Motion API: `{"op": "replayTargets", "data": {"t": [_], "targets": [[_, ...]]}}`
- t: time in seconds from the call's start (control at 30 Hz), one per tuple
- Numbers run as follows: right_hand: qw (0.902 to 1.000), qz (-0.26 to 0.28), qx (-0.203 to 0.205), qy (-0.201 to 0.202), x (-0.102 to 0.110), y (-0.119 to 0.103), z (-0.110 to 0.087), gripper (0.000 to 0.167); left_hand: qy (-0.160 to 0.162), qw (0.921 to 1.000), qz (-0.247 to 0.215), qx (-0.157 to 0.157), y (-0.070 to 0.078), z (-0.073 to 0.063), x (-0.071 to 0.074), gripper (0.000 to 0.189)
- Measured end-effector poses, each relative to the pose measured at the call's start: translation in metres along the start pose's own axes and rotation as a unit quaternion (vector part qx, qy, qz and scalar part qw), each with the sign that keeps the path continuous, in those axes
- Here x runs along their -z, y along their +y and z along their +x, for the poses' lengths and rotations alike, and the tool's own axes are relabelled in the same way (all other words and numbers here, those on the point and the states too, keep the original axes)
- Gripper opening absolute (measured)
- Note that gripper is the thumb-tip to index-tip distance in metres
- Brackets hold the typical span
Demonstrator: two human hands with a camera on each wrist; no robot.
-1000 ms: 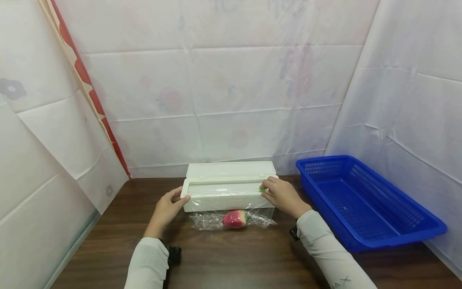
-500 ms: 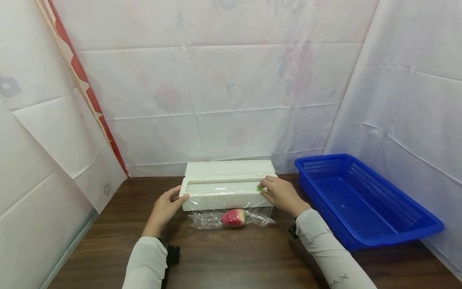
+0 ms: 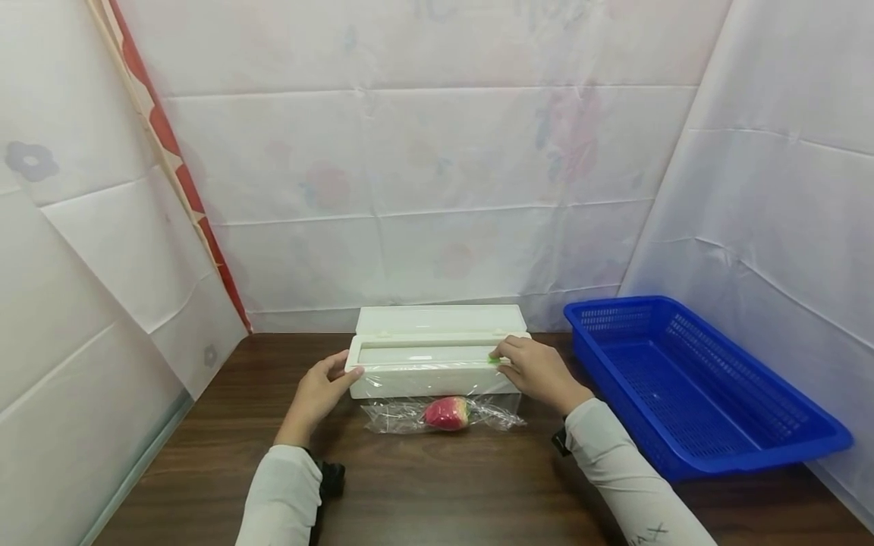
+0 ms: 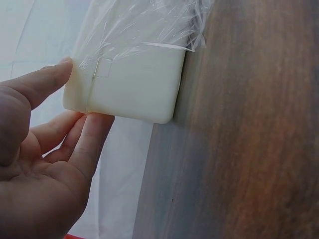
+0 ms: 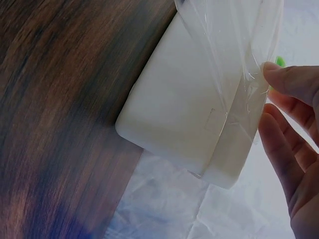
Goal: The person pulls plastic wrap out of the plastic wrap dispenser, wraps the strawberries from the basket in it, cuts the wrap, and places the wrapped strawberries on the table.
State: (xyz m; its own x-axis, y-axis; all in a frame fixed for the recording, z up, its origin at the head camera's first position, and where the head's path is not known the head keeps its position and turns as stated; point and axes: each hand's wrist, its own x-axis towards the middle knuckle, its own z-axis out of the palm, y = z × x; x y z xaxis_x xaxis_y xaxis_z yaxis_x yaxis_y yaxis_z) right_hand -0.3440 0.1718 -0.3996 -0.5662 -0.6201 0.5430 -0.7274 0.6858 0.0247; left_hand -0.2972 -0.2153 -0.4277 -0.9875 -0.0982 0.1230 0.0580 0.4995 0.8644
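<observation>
A long white cling film dispenser (image 3: 423,381) lies on the table with its lid (image 3: 440,318) tipped back. My left hand (image 3: 319,394) grips its left end, thumb on the front edge and fingers at the end face, as the left wrist view shows. With thumb and fingertips, my right hand (image 3: 536,371) pinches a small green slide cutter (image 3: 493,359) near the right end of the front edge. Clear cling film (image 3: 396,417) hangs over the dispenser's front onto the table. A red and pale-yellow toy fruit (image 3: 447,413) lies at the film, close before the box.
At the right stands a blue plastic basket (image 3: 744,455) with slotted walls, beside my right forearm. White printed sheets (image 3: 437,167) hang behind and on both sides of the dark wooden table (image 3: 437,493).
My right hand and the green slide cutter have shifted very slightly left along the dispenser. The left hand keeps its grip; the head view sways a little.
</observation>
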Motion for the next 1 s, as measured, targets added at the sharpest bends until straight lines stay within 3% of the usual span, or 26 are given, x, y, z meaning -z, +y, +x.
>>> {"op": "replayTargets", "data": {"t": [0.63,1.0], "targets": [[0.9994,-0.006,0.010,-0.032,0.0004,0.0036,-0.0011,0.023,0.003,1.0000,-0.003,-0.009,-0.0017,0.0005,-0.0019,0.068],[0.9987,-0.016,0.040,-0.026,0.0009,0.0035,0.0039,0.029,0.004,1.0000,-0.006,-0.003,-0.0004,0.0000,-0.0001,0.070]]}}
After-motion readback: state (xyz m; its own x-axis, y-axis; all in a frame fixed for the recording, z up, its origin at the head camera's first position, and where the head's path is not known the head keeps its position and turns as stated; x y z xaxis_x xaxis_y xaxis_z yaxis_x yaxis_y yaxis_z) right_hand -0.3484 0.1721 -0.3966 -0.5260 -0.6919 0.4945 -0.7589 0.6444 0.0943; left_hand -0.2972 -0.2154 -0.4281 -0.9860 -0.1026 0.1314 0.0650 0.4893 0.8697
